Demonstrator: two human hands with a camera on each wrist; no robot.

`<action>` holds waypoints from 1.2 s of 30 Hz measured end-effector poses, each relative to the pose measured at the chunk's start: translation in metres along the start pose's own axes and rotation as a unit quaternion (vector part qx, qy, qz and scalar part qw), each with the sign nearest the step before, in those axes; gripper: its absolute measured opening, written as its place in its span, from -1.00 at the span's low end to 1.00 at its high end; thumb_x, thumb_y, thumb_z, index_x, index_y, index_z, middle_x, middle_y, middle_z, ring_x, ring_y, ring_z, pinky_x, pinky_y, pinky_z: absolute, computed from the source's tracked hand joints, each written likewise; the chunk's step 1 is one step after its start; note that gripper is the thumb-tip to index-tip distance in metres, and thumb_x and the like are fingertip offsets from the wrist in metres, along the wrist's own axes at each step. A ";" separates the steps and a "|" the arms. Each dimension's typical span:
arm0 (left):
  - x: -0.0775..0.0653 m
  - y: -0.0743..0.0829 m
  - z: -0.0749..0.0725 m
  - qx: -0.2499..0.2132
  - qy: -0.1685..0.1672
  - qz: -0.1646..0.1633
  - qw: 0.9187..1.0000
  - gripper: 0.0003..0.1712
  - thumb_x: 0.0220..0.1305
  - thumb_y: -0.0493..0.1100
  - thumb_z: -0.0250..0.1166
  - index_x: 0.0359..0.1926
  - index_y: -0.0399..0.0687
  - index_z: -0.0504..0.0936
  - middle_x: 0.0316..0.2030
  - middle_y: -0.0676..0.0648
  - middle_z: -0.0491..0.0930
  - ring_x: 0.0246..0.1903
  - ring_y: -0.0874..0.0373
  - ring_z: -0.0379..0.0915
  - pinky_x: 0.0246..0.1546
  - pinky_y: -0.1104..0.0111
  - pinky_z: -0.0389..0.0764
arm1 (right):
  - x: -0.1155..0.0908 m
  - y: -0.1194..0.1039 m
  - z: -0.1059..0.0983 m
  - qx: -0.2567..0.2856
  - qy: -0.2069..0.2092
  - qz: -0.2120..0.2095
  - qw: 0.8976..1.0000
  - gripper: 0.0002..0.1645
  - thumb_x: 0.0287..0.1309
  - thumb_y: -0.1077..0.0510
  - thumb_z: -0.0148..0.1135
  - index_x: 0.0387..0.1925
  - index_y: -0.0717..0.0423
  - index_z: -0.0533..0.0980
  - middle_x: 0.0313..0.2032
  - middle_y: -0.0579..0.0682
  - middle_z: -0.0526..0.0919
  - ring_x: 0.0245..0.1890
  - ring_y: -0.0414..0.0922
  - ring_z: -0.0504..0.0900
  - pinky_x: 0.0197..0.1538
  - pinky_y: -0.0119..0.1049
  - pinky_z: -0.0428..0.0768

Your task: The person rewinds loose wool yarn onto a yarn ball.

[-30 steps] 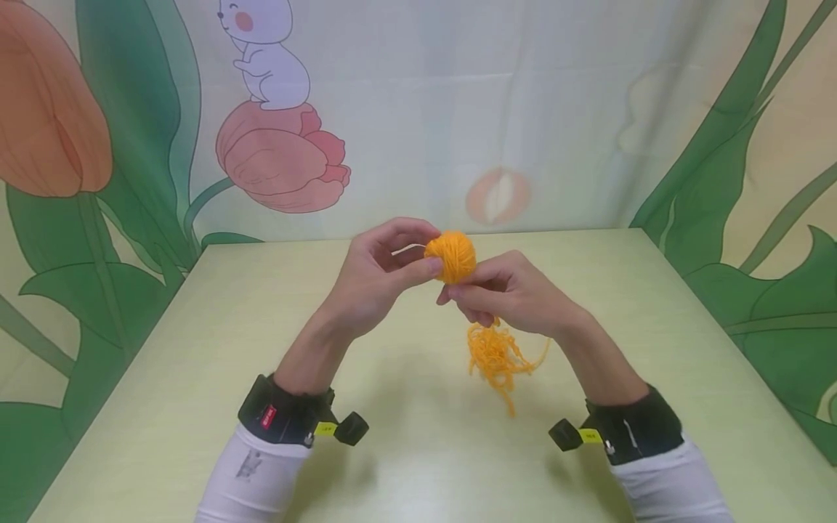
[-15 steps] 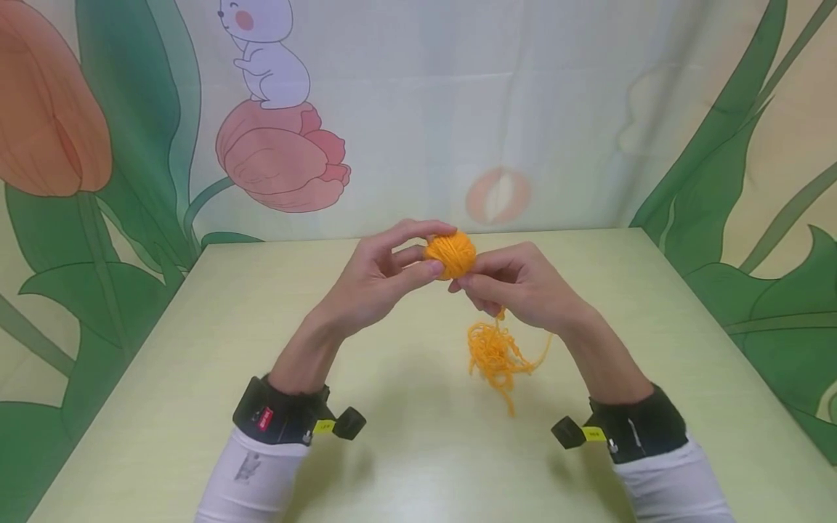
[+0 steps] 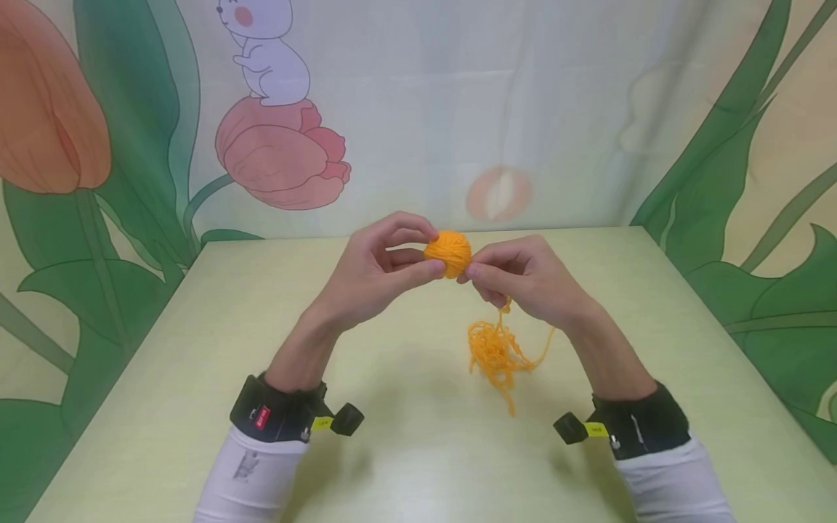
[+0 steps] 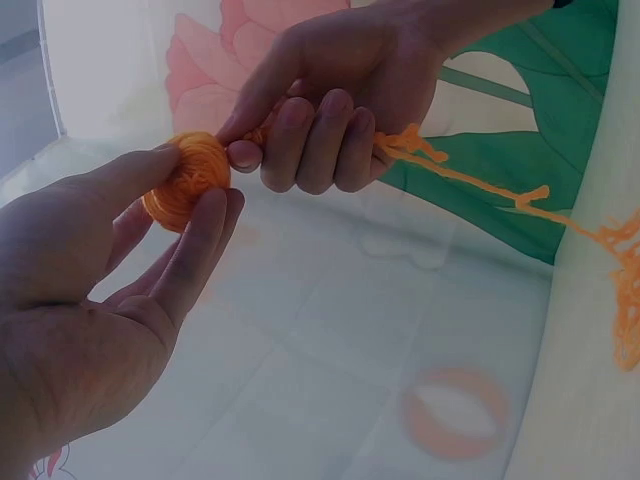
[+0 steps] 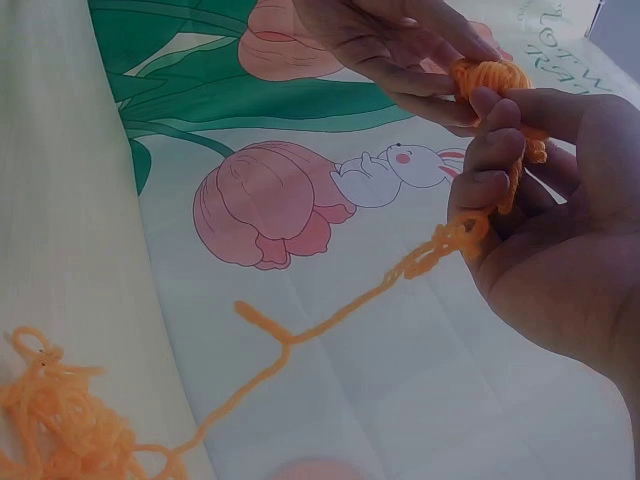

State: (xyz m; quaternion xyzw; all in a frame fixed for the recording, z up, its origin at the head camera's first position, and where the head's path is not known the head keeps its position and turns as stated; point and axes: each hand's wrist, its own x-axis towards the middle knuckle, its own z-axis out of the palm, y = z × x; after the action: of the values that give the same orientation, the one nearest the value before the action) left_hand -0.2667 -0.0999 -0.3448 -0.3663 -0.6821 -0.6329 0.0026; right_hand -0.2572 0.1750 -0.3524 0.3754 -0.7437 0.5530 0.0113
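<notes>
A small ball of orange yarn (image 3: 450,254) is held up over the far part of the table, pinched between the thumb and fingers of my left hand (image 3: 379,272). My right hand (image 3: 532,280) is close against the ball's right side, its thumb and index finger pinching the yarn strand. In the right wrist view, the other fingers of the right hand (image 5: 560,220) curl round a bunched length of yarn (image 5: 440,250). From there the strand runs down to a loose tangle of yarn (image 3: 495,352) on the table.
The pale table (image 3: 405,436) spreads under both arms. Behind it hangs a curtain (image 3: 418,123) printed with tulips and a white rabbit. Each wrist wears a black band with a small camera, such as the left camera (image 3: 347,419).
The yarn ball has turned in my left fingers, its wraps lying at another angle. My right hand has moved slightly up and right, with more strand showing below it. The tangle stays put.
</notes>
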 end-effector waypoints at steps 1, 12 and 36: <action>0.000 0.000 0.000 -0.002 0.002 0.003 1.000 -0.63 0.47 -0.41 0.47 0.21 -0.18 0.63 0.18 -0.25 0.75 0.00 -0.11 0.89 0.19 0.14 0.91 | 0.000 0.000 0.000 0.001 0.000 0.001 1.000 -0.79 0.62 0.23 0.28 -0.09 0.22 0.80 -0.56 0.00 0.48 -0.55 -0.02 0.41 -0.51 -0.28 0.43; 0.003 -0.004 0.002 0.009 0.096 0.024 0.995 -0.66 0.41 -0.36 0.56 0.12 -0.14 0.69 0.06 -0.23 0.85 -0.01 -0.05 0.93 0.15 0.15 0.92 | -0.002 -0.002 0.005 0.029 -0.016 -0.039 0.999 -0.79 0.64 0.24 0.26 -0.08 0.24 0.79 -0.58 0.03 0.48 -0.56 -0.04 0.39 -0.49 -0.23 0.42; -0.002 0.001 0.005 -0.011 -0.064 0.016 0.998 -0.68 0.41 -0.46 0.49 0.12 -0.27 0.70 -0.01 -0.18 0.83 -0.04 -0.12 0.89 0.13 0.10 0.93 | 0.004 0.015 -0.003 0.023 -0.063 0.072 0.995 -0.78 0.66 0.24 0.13 -0.04 0.25 0.69 -0.46 0.02 0.54 -0.51 0.01 0.46 -0.36 -0.28 0.59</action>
State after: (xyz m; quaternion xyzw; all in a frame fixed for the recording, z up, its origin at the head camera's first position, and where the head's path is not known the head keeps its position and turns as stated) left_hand -0.2624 -0.0966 -0.3464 -0.4167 -0.6677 -0.6159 -0.0349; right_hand -0.2701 0.1768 -0.3614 0.3554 -0.7552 0.5443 -0.0839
